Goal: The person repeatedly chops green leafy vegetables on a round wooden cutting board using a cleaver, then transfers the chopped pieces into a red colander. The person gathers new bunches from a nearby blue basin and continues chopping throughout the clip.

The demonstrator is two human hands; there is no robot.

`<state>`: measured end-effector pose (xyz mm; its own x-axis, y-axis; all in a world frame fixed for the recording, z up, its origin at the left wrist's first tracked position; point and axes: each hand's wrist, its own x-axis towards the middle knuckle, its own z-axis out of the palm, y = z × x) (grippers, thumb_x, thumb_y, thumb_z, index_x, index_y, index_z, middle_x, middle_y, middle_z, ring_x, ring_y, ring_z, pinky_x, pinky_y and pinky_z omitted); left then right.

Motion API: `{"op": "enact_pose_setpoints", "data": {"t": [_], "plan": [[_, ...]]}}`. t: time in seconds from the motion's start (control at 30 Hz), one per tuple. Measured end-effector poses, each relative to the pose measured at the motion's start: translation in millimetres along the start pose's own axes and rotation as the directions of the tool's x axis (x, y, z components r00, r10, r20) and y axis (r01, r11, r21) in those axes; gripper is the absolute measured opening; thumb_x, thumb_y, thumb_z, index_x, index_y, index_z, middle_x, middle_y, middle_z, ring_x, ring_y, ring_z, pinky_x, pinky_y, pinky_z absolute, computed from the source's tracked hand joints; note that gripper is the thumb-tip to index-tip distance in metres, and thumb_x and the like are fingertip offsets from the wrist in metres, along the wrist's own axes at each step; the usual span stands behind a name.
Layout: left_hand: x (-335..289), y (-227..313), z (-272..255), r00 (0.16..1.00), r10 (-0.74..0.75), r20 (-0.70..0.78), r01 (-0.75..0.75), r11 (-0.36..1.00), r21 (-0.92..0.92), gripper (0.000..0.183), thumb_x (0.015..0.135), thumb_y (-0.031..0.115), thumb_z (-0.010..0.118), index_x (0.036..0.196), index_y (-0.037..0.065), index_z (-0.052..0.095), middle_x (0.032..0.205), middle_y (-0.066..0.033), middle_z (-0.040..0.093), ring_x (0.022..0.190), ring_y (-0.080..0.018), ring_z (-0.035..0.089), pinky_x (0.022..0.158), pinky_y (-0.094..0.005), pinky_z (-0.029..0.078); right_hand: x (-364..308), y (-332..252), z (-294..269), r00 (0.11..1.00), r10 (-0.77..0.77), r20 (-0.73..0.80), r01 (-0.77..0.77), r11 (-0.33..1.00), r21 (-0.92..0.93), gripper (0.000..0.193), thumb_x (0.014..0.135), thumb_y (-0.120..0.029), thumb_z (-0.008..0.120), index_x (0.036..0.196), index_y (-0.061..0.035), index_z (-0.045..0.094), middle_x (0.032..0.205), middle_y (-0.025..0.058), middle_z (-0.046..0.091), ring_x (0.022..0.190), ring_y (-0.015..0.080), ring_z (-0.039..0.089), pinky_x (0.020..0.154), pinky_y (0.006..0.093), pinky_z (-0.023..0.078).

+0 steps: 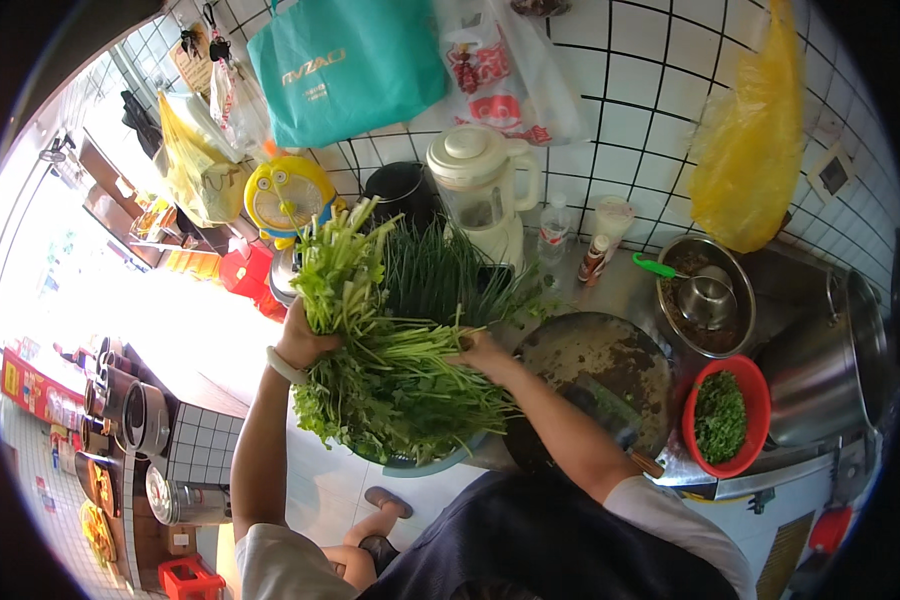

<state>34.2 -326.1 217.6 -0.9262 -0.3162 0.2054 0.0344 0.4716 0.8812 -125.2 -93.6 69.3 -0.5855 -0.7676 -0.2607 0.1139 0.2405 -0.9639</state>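
A big bunch of leafy green celery (405, 375) with pale stems lies across the middle, held up over a teal basket (425, 468) that it mostly hides. My left hand (307, 340), with a pale bangle at the wrist, is closed around its left side, where thick cut stems point up and away. On the right, my right hand (484, 356) is closed on thinner stems of the same greens; its fingertips are partly hidden. Just behind the bunch lies a heap of long, thin, dark green chives (435, 280).
Right of my hands, a cleaver (610, 408) lies on a round chopping board (555, 350). Beyond are a red bowl (758, 400) of chopped greens, a steel bowl (670, 312) with a ladle (708, 298), and a large pot (820, 370). A blender (478, 185) stands by the tiled wall.
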Motion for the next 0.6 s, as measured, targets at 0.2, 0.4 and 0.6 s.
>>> {"op": "enact_pose_setpoints", "data": {"t": [0.2, 0.4, 0.6], "plan": [[-11, 10, 3, 0.999, -0.033, -0.024, 0.037, 0.986, 0.162, 0.069, 0.055, -0.001, 0.075, 0.118, 0.000, 0.048, 0.106, -0.0086, 0.061, 0.097, -0.0185, 0.056, 0.090, -0.0318, 0.044, -59, -114, -50, 0.979, -0.202, 0.003, 0.095, 0.444, -0.891, 0.047, 0.075, -0.023, 0.074, 0.114, -0.0007, 0.058, 0.104, 0.0118, 0.063, 0.101, 0.0302, 0.057, 0.081, 0.0442, 0.048], [4, 15, 15, 0.998, -0.034, -0.050, 0.041, 0.990, 0.137, 0.069, 0.054, -0.001, 0.077, 0.117, 0.000, 0.049, 0.107, -0.0100, 0.061, 0.099, -0.0198, 0.057, 0.089, -0.0330, 0.045, -2, -68, 52, 0.779, -0.515, 0.357, 0.492, 0.151, -0.857, 0.082, 0.077, -0.043, 0.069, 0.141, -0.0082, 0.030, 0.130, 0.0192, 0.046, 0.125, 0.0347, 0.041, 0.093, 0.0569, 0.037], [1, 15, -8, 0.999, -0.051, 0.012, 0.051, 0.996, -0.071, 0.069, 0.053, -0.007, 0.074, 0.117, 0.001, 0.049, 0.110, -0.0079, 0.060, 0.100, -0.0173, 0.057, 0.089, -0.0320, 0.046, 21, -8, 59, 0.852, -0.326, 0.409, 0.512, 0.362, -0.779, 0.070, 0.082, -0.024, 0.063, 0.142, -0.0138, 0.029, 0.109, 0.0144, 0.053, 0.099, 0.0334, 0.055, 0.074, 0.0525, 0.043]]}}
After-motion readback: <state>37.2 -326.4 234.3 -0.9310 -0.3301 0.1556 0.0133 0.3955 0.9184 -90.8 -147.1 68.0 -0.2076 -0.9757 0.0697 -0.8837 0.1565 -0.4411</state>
